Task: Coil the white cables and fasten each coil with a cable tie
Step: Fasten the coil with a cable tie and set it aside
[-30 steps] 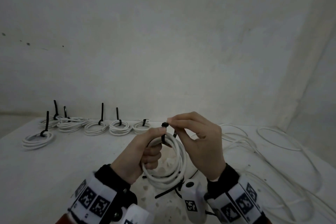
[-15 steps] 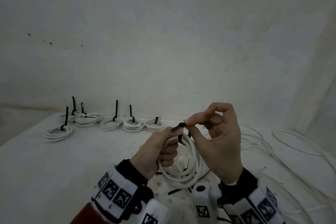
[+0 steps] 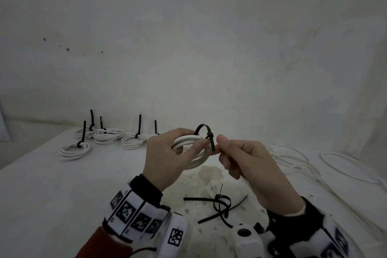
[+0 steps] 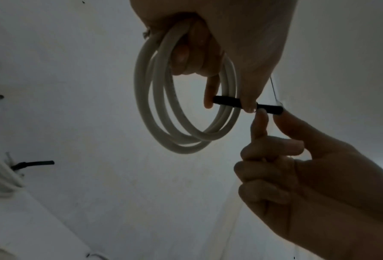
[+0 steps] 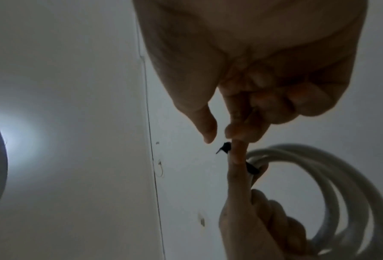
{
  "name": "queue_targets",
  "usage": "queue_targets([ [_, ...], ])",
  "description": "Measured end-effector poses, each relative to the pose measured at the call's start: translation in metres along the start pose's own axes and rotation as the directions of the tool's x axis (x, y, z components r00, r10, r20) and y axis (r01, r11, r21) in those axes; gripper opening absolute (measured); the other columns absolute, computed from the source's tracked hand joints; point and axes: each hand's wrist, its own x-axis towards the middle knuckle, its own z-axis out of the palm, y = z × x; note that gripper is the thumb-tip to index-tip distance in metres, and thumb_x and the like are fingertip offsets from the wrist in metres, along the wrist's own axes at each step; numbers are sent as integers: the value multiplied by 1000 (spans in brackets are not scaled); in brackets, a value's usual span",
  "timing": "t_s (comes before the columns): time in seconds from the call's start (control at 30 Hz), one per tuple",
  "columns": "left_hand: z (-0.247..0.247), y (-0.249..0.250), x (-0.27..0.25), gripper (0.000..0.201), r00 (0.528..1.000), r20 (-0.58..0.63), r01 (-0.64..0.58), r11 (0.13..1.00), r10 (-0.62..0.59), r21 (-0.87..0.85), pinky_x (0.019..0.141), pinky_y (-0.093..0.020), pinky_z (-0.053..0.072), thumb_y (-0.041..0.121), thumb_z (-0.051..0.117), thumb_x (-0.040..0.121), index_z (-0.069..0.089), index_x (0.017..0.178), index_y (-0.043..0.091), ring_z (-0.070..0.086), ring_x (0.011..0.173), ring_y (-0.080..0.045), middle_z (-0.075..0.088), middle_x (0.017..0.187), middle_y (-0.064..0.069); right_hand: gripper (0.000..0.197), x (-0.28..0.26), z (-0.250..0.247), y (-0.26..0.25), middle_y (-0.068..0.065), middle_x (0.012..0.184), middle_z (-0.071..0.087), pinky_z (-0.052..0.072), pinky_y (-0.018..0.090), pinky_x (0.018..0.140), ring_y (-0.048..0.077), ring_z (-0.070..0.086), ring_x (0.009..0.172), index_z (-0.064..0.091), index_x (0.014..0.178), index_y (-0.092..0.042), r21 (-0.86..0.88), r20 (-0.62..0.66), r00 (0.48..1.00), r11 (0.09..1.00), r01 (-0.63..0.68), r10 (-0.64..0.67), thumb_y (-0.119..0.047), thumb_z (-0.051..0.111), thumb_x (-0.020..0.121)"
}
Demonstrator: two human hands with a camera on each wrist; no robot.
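My left hand (image 3: pixel 188 142) grips a small white cable coil (image 3: pixel 196 160) in the air above the table, fingers through the ring and thumb on its near side. A black cable tie (image 3: pixel 210 135) arches loosely over the coil, its head at the right and its tail pointing down. My right hand (image 3: pixel 217 146) pinches that tail between thumb and index finger, the other fingers curled. In the left wrist view the coil (image 4: pixel 186 123) hangs from the left hand (image 4: pixel 230 52), the tie (image 4: pixel 230 102) crossing it toward the right hand (image 4: pixel 270 114). The right wrist view shows the tie's head (image 5: pixel 226 146) beside the coil (image 5: pixel 319 167).
Several tied coils (image 3: pixel 132 142) with upright black tie tails lie along the back left of the white table (image 3: pixel 62 195). Loose black ties (image 3: pixel 219 205) lie on a stained patch just below my hands. Loose white cable (image 3: pixel 293 163) sprawls across the right side. A wall stands close behind.
Both hands lifted the coil and tipped it flatter. The right hand swung from above the tie to its right side, and the tie's loop now stands open over the coil.
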Motion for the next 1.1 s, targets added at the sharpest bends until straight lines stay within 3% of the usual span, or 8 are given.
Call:
queue_targets([
  [0.23, 4, 0, -2, 19, 999, -13, -29, 999, 29, 19, 49, -35, 47, 45, 69, 71, 73, 77, 28, 61, 53, -17, 70, 66, 12, 24, -1, 5, 4, -1, 53, 30, 24, 20, 46, 8, 25, 46, 70, 67, -9, 214, 129, 992, 976, -38, 11, -31, 65, 73],
  [0.43, 3, -11, 0, 36, 996, -60, 63, 998, -65, -26, 52, -40, 47, 48, 62, 72, 73, 72, 14, 59, 57, -28, 67, 62, -5, 22, -7, 10, 3, -8, 48, 40, 31, 19, 47, 7, 31, 45, 69, 67, -6, 139, 218, 975, 990, 4, -35, -24, 63, 80],
  [0.5, 1, -14, 3, 40, 990, -95, 101, 994, -104, -39, 52, -37, 44, 50, 61, 70, 71, 68, 11, 56, 54, -20, 64, 59, -8, 22, -10, 15, 5, -9, 49, 45, 29, 22, 49, 12, 33, 47, 69, 68, -9, 80, 227, 972, 996, 43, -60, -19, 65, 87],
  [0.6, -3, -15, 7, 41, 983, -114, 138, 989, -144, -62, 50, -34, 39, 49, 61, 68, 71, 66, 10, 49, 52, -12, 61, 57, -11, 21, -13, 24, 8, 13, 57, 41, 23, 35, 54, 25, 31, 55, 71, 67, -18, 26, 206, 971, 992, 122, -124, -29, 65, 84],
  [0.7, -6, -12, 8, 38, 981, -103, 156, 985, -164, -80, 49, -32, 36, 47, 61, 66, 71, 66, 10, 46, 52, -11, 58, 56, -13, 22, -16, 30, 9, 23, 60, 44, 28, 34, 55, 21, 33, 55, 71, 67, -21, -28, 194, 962, 979, 202, -193, -32, 63, 85],
  [0.87, -5, -16, 9, 26, 972, -95, 208, 976, -213, -68, 46, -24, 31, 30, 63, 72, 71, 68, 6, 36, 45, -5, 44, 43, 10, 23, -17, 36, 16, -2, 51, 43, 30, 20, 49, 11, 35, 50, 68, 66, -15, -3, 130, 957, 965, 263, -261, -19, 64, 89],
  [1.0, -5, -22, 11, 21, 964, -97, 242, 969, -247, -54, 45, -19, 31, 20, 69, 81, 69, 63, 10, 35, 42, -4, 42, 39, 13, 21, -9, 42, 25, -2, 53, 49, 32, 30, 54, 17, 38, 53, 71, 68, -21, -43, 133, 963, 969, 243, -236, -28, 65, 88],
  [1.1, -8, -30, 15, 20, 929, -53, 362, 929, -366, -77, 42, -21, 30, 20, 66, 85, 72, 70, 7, 35, 43, -7, 43, 43, 11, 24, 1, 37, 26, -15, 63, 65, 41, 21, 63, 6, 54, 59, 76, 78, -18, -121, 102, 972, 967, 223, -212, -27, 60, 93],
])
